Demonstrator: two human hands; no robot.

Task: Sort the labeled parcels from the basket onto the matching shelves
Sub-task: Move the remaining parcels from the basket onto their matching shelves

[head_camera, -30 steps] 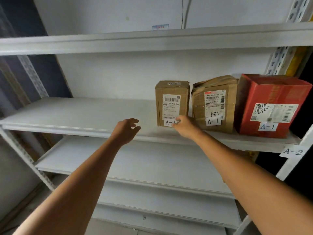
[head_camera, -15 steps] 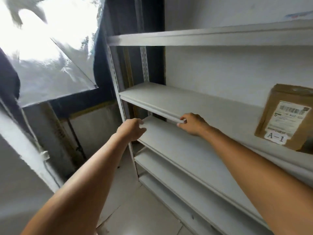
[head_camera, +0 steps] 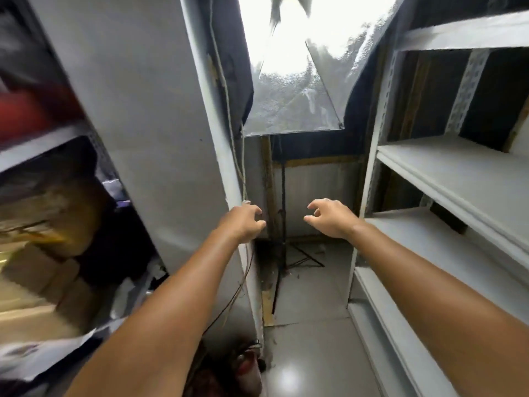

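- Left hand (head_camera: 243, 223): bare; the back of the hand and the knuckles are in view.
- Right hand (head_camera: 329, 219): bare; the back of the hand, the fingers and the thumb are uncovered.
- Left forearm (head_camera: 171, 305): uncovered from the wrist to the lower frame edge, smooth, with a faint sheen along its upper side.
- Right forearm (head_camera: 429, 287): likewise uncovered, from the wrist to the lower right corner.
- Nails: too blurred to tell.

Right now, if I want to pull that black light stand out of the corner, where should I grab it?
Probably grip the light stand by its upright pole, above the splayed legs, coming straight from the front: the pole is thin and vertical, and the white post and shelf upright close off both sides.
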